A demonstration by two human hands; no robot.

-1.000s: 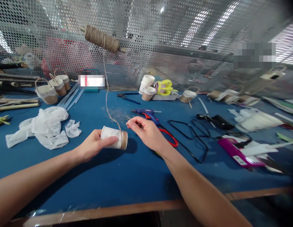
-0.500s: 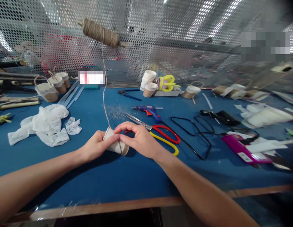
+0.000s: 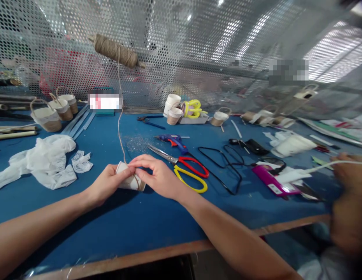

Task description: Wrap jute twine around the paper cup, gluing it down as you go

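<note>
My left hand (image 3: 102, 183) is closed around a small white paper cup (image 3: 127, 183) lying tilted on its side, the thumb along its upper wall. Brown twine (image 3: 120, 128) drops from a spool (image 3: 115, 51) on the mesh to the cup and also crosses the cup's wall. At the cup's top side, the fingers of my right hand (image 3: 157, 175) are pinched on the twine, meeting my left thumb. Their tips partly hide the cup and the twine there. Scissors (image 3: 176, 160) with red and yellow handles lie just beyond my right hand.
A blue glue gun (image 3: 173, 140) and its black cord (image 3: 224, 167) lie behind the scissors. White lace (image 3: 43, 159) is heaped at left, near handled cups (image 3: 48, 119). Pliers (image 3: 150, 120) and a purple box (image 3: 271, 179) are farther off. Another person's arm (image 3: 348, 202) appears at right.
My right hand has come from right of the cup onto its side, uncovering the scissors. The cup has tilted, and twine now crosses its wall. The view has shifted; another person's arm has appeared.
</note>
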